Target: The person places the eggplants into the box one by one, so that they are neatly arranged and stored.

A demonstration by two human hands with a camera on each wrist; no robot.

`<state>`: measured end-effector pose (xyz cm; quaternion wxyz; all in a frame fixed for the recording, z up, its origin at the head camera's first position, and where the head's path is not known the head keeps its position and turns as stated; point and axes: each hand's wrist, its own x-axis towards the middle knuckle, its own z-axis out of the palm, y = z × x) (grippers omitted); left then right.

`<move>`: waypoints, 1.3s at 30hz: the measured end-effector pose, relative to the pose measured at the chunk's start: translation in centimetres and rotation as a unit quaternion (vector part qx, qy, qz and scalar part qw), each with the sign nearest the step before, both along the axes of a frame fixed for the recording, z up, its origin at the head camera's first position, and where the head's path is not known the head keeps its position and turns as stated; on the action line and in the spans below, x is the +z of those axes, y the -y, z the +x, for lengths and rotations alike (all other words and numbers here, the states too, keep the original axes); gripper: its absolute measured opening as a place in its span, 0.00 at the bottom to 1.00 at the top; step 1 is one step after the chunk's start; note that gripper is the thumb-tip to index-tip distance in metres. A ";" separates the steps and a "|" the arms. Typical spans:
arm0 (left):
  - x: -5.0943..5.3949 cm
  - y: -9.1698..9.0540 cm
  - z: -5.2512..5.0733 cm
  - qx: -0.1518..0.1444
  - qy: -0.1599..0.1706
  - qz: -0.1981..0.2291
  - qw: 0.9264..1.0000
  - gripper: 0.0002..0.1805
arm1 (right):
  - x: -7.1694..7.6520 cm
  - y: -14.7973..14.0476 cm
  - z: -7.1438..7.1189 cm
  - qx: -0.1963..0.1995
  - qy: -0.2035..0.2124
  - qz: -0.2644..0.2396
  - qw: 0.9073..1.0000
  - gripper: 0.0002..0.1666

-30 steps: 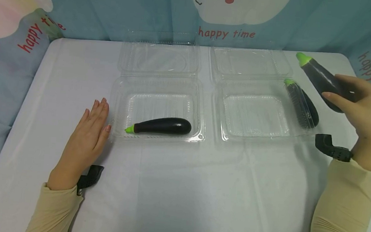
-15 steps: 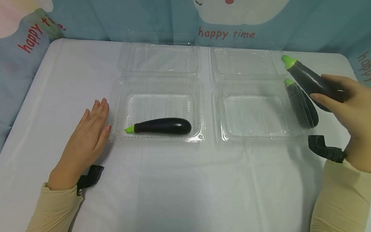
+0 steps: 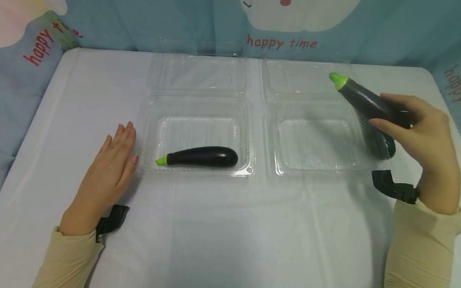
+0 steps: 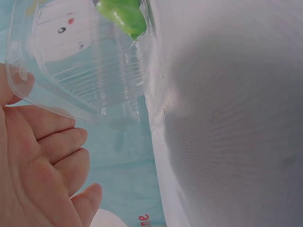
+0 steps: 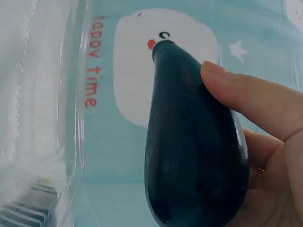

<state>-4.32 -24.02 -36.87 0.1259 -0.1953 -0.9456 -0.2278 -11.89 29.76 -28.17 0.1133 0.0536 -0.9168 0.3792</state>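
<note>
My right hand (image 3: 430,134) grips a dark eggplant (image 3: 366,101) with a green tip, held above the right side of the right clear container (image 3: 317,142). In the right wrist view the thumb and fingers hold the eggplant (image 5: 196,142) from one side. A second eggplant (image 3: 388,145) lies at that container's right edge, partly hidden beneath the held one. Another eggplant (image 3: 202,155) lies along the front inside the left clear container (image 3: 201,105). My left hand (image 3: 105,169) lies flat with straight fingers beside the left container's left edge.
Both containers stand with lids opened backward, the left lid (image 3: 197,72) and right lid (image 3: 298,76) near the far table edge. A white cloth (image 3: 247,237) covers the table. A blue printed curtain (image 3: 176,11) hangs behind and at the sides.
My right hand has moved left with its eggplant, from beyond the right container's side to above it, now covering more of the eggplant below. The left hand has stayed still.
</note>
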 end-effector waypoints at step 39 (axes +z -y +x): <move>0.2 0.0 0.1 0.000 0.008 0.001 1.000 0.29 | 0.2 5.2 0.0 0.132 -0.045 0.039 0.989 0.33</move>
